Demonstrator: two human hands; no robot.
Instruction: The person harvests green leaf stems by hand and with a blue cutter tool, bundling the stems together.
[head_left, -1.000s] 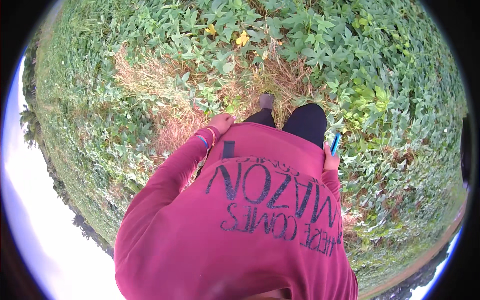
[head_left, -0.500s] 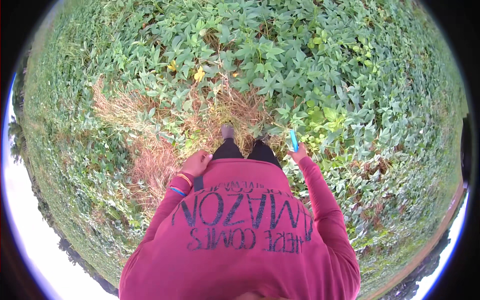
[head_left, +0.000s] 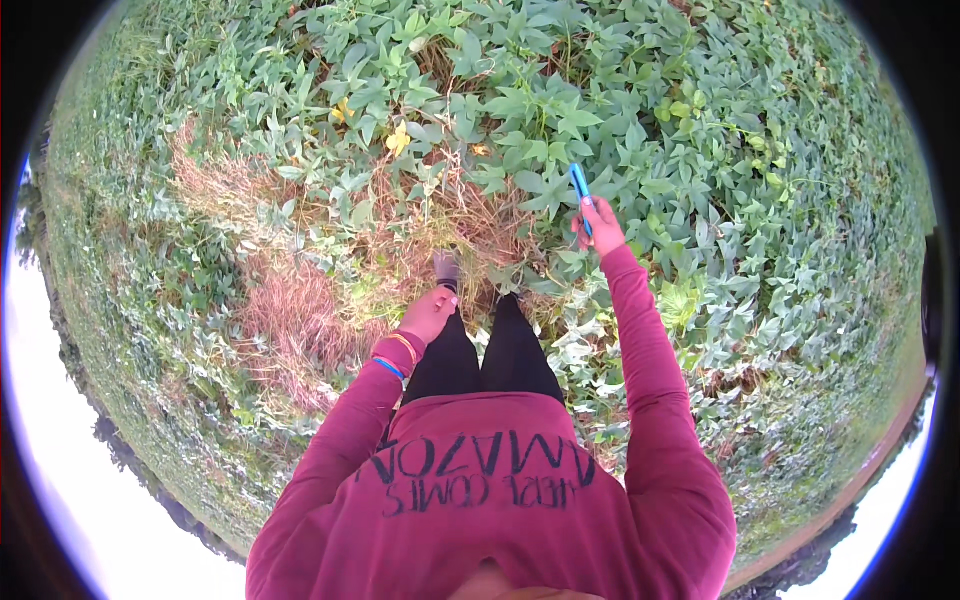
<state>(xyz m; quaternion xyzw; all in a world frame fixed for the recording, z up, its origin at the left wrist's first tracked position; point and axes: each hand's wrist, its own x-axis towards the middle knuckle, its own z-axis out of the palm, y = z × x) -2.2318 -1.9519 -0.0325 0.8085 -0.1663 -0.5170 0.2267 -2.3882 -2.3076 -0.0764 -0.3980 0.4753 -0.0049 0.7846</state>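
Note:
My right hand [head_left: 602, 226] is closed round a slim, bright blue stick-like tool [head_left: 580, 184], whose exact kind I cannot make out. The tool points up and slightly left, held above the green leafy vines [head_left: 650, 165]. In front of my left shin hangs my left hand [head_left: 428, 314], its fingers curled in with nothing visible in them. Yellow and blue bands circle that wrist. Beyond my feet lies a patch of dry brown grass [head_left: 400, 215] mixed with vine stems.
Dense lobed foliage spreads over the ground on every side. A few yellow leaves [head_left: 398, 139] stand out ahead. More dried grass [head_left: 295, 320] lies at my left. My dark shoe [head_left: 446, 268] is partly among the stems. Trees and bright sky show at the rim.
Both hands have moved forward, away from my body. The right one carries the blue tool farther out over the vines. The left has shifted inward, in front of my leg.

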